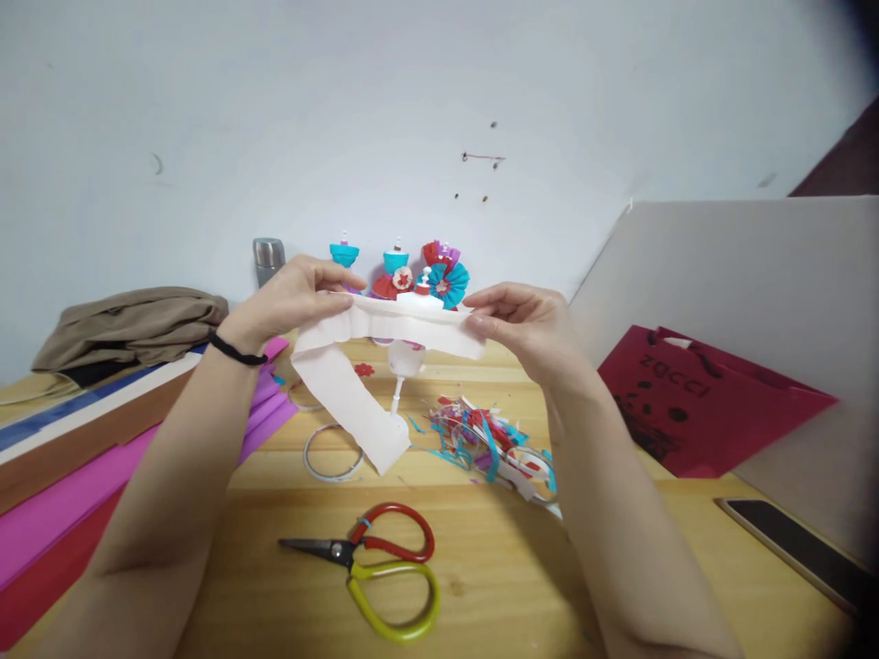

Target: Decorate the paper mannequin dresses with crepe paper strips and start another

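A long white paper strip point(412, 329) is stretched between my two hands, its free end hanging down at the left to near the tabletop. My left hand point(306, 293) pinches it at the left between thumb and fingers. At the strip's right end, my right hand point(518, 320) is closed on it in the same way. Partly hidden behind the paper stands a white figure on a thin stem point(396, 394), its small red and white top point(424, 282) showing above the strip. Scissors point(350, 552) with red and yellow handles lie in front.
Paper scraps point(487, 439) and a tape ring point(332, 453) lie on the wooden table point(494, 567). Colourful paper figures point(446, 275) stand at the wall. Coloured sheets point(89, 458) and cloth point(137, 320) are left; a red bag point(700, 403) and phone point(789, 545) are right.
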A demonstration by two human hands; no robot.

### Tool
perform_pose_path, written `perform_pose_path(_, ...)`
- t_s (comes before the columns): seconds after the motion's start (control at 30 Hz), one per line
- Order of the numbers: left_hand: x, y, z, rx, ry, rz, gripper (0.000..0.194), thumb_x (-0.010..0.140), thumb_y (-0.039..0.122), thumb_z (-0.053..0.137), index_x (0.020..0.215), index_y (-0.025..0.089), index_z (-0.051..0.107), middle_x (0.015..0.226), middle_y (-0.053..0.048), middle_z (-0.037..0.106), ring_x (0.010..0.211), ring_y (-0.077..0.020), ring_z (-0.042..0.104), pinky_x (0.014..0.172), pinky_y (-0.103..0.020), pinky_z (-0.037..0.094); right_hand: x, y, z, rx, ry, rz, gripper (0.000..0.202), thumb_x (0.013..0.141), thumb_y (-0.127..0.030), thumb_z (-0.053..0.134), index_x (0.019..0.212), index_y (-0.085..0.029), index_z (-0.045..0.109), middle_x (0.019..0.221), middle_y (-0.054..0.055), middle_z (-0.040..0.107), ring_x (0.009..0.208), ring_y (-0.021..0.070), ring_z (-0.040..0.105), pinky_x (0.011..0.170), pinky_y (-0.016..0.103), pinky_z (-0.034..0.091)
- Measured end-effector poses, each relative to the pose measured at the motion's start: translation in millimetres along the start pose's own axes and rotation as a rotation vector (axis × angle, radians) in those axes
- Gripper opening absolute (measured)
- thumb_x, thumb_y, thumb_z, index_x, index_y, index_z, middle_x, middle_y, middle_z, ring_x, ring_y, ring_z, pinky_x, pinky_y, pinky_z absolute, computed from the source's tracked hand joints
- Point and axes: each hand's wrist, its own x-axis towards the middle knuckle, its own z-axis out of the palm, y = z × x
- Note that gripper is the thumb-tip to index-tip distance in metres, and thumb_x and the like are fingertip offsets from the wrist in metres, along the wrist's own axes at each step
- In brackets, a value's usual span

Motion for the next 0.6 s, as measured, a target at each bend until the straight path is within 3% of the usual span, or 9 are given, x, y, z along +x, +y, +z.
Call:
perform_pose_path(0.13, 0, 6, 1.7, 0.083, 0.045, 0.019, 0.013, 0.075, 0.024, 0.069, 0.079, 0.013, 0.076, 0.069, -0.003, 0.069, 0.062, -0.011, 0.056, 0.052, -0.021, 0.039, -5, -8, 2, -0.043, -0.055, 0.053, 0.015, 0.064, -0.028, 0.082, 0.077, -0.024, 0.075, 0.068, 0.001, 0.072, 0.06, 0.0166, 0.063, 0.057, 0.033, 0.053)
perform_pose_path(0.33, -4, 14, -4.3, 0.062, 0.04, -0.027, 0.013, 0.074, 0.028, 0.069, 0.074, 0.015, 0.072, 0.066, -0.001, 0.065, 0.058, -0.0109, 0.052, 0.052, -0.022, 0.038, -9, -12, 2, -0.13, -0.141, 0.095, 0.008, 0.07, -0.027, 0.081, 0.074, -0.023, 0.075, 0.062, 0.001, 0.069, 0.054, 0.0157, 0.062, 0.053, 0.032, 0.052)
perform_pose_path(0.6, -13, 30, -5.0, 0.081, 0.083, -0.025, 0.013, 0.075, 0.026, 0.067, 0.069, 0.015, 0.07, 0.07, -0.003, 0.065, 0.067, -0.0133, 0.054, 0.059, -0.023, 0.041, -12, -17, -1, -0.241, -0.112, 0.042, 0.016, 0.075, -0.03, 0.075, 0.064, -0.023, 0.066, 0.064, 0.002, 0.067, 0.06, 0.0168, 0.061, 0.056, 0.032, 0.046)
